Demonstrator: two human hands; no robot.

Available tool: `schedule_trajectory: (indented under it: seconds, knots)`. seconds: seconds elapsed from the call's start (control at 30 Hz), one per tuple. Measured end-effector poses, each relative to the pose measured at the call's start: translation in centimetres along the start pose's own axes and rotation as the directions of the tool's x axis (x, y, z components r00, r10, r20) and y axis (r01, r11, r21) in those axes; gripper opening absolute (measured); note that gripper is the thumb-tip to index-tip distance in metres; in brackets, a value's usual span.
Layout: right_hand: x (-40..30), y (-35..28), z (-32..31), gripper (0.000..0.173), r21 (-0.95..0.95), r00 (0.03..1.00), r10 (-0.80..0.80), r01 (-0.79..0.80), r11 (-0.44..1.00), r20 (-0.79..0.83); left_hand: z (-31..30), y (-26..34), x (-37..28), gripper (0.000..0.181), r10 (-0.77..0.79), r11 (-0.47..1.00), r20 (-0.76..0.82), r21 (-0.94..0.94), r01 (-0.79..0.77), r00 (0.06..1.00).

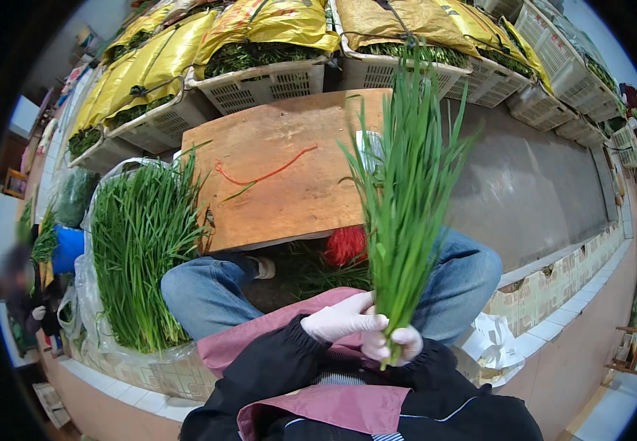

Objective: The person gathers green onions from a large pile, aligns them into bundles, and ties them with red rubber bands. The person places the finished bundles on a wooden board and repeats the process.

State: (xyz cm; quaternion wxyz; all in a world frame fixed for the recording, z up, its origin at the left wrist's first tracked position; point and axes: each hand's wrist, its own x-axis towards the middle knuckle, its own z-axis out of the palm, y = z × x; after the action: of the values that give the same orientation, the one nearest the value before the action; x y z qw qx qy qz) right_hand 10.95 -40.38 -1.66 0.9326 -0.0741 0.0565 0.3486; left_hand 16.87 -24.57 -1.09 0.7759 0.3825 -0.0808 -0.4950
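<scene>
A bunch of long green leafy stalks, seemingly garlic chives (407,220), stands upright over my lap. My right hand (393,346), in a white glove, is closed around its pale lower ends. My left hand (343,320), also gloved, lies against the stems from the left, fingers extended and touching them. Ahead is a wooden board table (280,215) bearing a red plastic tie (274,175) and a loose leaf. A large heap of the same greens (136,259) rests in clear plastic at the left. Red strands (346,246) hang below the table's near edge.
White plastic crates (263,85) of greens under yellow woven sacks (269,25) line the far side. A low tiled wall (561,275) runs at the right, beside white packaging (492,342). Another person (18,297) is at the far left, near a blue container (68,249).
</scene>
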Motion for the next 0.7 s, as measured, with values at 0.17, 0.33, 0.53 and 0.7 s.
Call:
schedule_trajectory:
  seconds: [0.17, 0.33, 0.53, 0.7]
  knots:
    - [3.2, 4.4, -6.7, 0.058, 0.115, 0.936, 0.345, -0.336, 0.935, -0.069, -4.1, -1.1, 0.2, 0.051, -0.192, 0.980, -0.159, -0.090, 0.179, 0.968]
    - [4.7, 3.8, -8.7, 0.070, -0.354, 0.759, 0.579, -0.651, 0.672, -0.297, -6.5, -2.3, -1.1, 0.029, -0.264, 0.961, -0.260, -0.152, 0.230, 0.929]
    - [4.0, -2.9, 1.8, 0.039, -0.889, 0.937, 0.165, -0.221, -0.401, -0.307, -5.4, -0.6, -4.0, 0.059, 0.003, 0.977, -0.385, 0.196, 0.078, 0.923]
    - [6.0, -6.9, 5.0, 0.020, -0.797, 0.836, -0.427, 0.020, -0.604, 0.345, -4.0, -0.8, -6.3, 0.066, 0.112, 0.925, -0.445, 0.373, 0.070, 0.889]
